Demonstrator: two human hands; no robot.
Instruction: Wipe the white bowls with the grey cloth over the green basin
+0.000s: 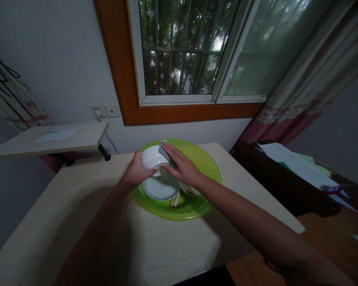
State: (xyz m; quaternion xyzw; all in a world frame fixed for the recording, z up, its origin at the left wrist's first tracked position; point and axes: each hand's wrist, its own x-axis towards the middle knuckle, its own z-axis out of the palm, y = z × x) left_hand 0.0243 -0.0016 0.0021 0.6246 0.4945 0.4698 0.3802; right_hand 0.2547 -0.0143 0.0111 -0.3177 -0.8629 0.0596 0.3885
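A white bowl is tilted on its side above a green plastic basin, its foot ring facing me. My left hand grips the bowl's left side, thumb near the foot ring. My right hand presses a grey cloth against the bowl's right side, fingers stretched over it. Below the held bowl, a second white bowl or dish sits in the basin. Pale chopsticks lie beside it, only their ends showing. A patterned bowl is partly hidden under my right wrist.
The basin stands on a light wooden table below a window. A raised shelf with a paper label is at the left. Papers lie on dark furniture to the right, near a curtain.
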